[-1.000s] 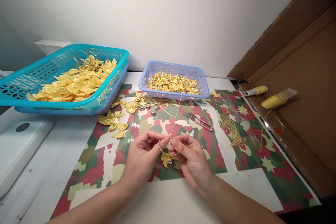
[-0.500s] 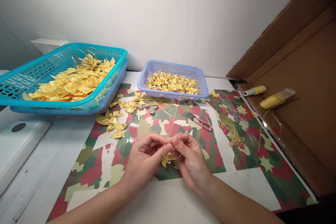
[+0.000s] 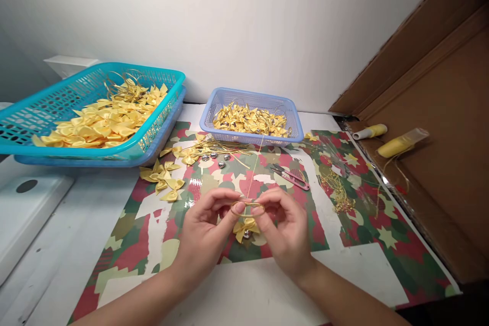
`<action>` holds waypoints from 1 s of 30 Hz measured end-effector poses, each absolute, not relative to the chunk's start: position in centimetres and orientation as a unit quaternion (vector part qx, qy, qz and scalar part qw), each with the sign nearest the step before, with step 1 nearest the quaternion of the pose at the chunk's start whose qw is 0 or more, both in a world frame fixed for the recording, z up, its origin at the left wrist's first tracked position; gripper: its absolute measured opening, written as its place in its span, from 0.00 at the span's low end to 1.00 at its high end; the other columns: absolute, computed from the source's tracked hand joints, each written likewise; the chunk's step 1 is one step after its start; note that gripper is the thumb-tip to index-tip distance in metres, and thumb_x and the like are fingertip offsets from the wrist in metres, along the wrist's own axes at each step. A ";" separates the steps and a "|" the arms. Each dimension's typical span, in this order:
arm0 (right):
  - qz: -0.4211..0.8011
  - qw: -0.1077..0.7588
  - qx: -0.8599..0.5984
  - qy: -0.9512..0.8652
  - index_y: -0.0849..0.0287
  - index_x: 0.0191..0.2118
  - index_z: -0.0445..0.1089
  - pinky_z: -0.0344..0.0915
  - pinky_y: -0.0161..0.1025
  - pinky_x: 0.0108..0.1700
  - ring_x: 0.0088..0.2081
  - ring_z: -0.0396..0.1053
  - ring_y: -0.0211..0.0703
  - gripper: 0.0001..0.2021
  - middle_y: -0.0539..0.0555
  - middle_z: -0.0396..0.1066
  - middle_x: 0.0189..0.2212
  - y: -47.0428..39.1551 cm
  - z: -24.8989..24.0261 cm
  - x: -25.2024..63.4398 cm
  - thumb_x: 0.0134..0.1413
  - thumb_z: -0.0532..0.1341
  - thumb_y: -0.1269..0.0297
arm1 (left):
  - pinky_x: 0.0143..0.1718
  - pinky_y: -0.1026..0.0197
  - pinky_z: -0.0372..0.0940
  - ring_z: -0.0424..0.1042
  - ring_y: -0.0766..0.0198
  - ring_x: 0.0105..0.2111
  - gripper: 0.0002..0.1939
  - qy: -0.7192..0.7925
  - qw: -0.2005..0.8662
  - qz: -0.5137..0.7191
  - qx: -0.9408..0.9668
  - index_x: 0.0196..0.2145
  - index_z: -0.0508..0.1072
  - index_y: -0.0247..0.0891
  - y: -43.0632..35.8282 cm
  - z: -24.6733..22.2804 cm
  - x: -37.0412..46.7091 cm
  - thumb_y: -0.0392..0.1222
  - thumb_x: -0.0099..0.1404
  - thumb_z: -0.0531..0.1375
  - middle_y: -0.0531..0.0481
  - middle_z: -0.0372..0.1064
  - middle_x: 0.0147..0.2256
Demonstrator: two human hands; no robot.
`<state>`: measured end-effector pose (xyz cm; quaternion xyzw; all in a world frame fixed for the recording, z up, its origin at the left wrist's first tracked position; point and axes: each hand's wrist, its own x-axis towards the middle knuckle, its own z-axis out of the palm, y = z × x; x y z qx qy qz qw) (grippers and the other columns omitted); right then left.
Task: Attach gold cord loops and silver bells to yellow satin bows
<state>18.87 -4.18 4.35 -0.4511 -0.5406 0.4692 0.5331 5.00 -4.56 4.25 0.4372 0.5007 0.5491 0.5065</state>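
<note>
Between my two hands a loop of gold cord (image 3: 248,214) is pinched, flattened into a narrow oval. My left hand (image 3: 208,232) grips its left end between thumb and fingers. The right end is pinched by my right hand (image 3: 286,229). Just below the loop hangs a yellow bow (image 3: 240,229) with a silver bell (image 3: 246,234). A thin gold thread (image 3: 255,168) runs from near my fingertips up toward the small purple-blue basket (image 3: 250,137). The fingers partly hide where cord and thread meet.
A turquoise basket (image 3: 91,151) of yellow bows stands at left. Loose bows (image 3: 171,191), silver bells (image 3: 221,164) and gold cords (image 3: 229,146) lie beyond my hands. Pink-handled snips (image 3: 294,179) and tangled gold thread (image 3: 340,193) lie right. Two thread spools (image 3: 397,146) are beside the cardboard (image 3: 439,112).
My hands have moved slightly apart, and the round loop between them is now flattened. The bow and bell below it show more fully.
</note>
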 end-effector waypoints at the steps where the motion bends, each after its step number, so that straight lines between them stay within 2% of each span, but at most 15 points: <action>1: 0.401 0.518 -0.454 -0.604 0.58 0.29 0.70 0.60 0.33 0.26 0.26 0.64 0.37 0.03 0.49 0.68 0.24 -4.2 4.5 19.1 0.52 0.63 0.67 | 0.28 0.71 0.70 0.74 0.68 0.29 0.04 0.505 0.498 0.546 0.446 0.32 0.75 0.42 -4.6 4.2 4.9 0.39 0.58 0.66 0.54 0.75 0.29; 4: 0.303 0.465 -0.446 -0.702 0.59 0.25 0.65 0.56 0.34 0.26 0.24 0.58 0.35 0.09 0.48 0.63 0.20 -4.2 4.4 19.4 0.55 0.58 0.70 | 0.28 0.70 0.70 0.74 0.67 0.28 0.02 0.502 0.496 0.534 0.466 0.33 0.76 0.42 -4.7 4.1 4.8 0.39 0.59 0.65 0.53 0.76 0.29; 11: 0.332 0.462 -0.436 -0.697 0.59 0.22 0.62 0.54 0.34 0.26 0.23 0.58 0.35 0.13 0.48 0.60 0.18 -3.9 3.8 19.2 0.59 0.54 0.68 | 0.31 0.72 0.71 0.76 0.68 0.31 0.02 0.466 0.523 0.536 0.472 0.32 0.78 0.45 -4.8 3.8 4.6 0.39 0.61 0.64 0.55 0.78 0.31; 22: 0.319 0.465 -0.435 -0.702 0.60 0.23 0.65 0.55 0.34 0.25 0.23 0.59 0.35 0.12 0.49 0.61 0.18 -3.7 4.0 19.3 0.58 0.55 0.69 | 0.28 0.69 0.70 0.74 0.67 0.29 0.05 0.467 0.477 0.529 0.524 0.33 0.79 0.45 -4.8 3.4 4.1 0.36 0.61 0.64 0.54 0.76 0.30; 28: 0.230 0.459 -0.420 -0.748 0.61 0.29 0.68 0.55 0.33 0.25 0.23 0.58 0.34 0.02 0.48 0.62 0.20 -3.7 3.8 19.3 0.50 0.59 0.70 | 0.25 0.67 0.69 0.73 0.67 0.26 0.04 0.484 0.432 0.521 0.555 0.34 0.77 0.44 -4.9 3.1 3.9 0.38 0.63 0.62 0.53 0.75 0.30; 30: 0.212 0.448 -0.423 -0.759 0.62 0.29 0.67 0.55 0.33 0.25 0.22 0.58 0.35 0.02 0.48 0.62 0.20 -3.7 3.8 19.2 0.49 0.59 0.69 | 0.26 0.66 0.69 0.73 0.66 0.28 0.04 0.493 0.402 0.519 0.571 0.35 0.77 0.44 -4.8 3.0 3.8 0.38 0.63 0.62 0.53 0.75 0.31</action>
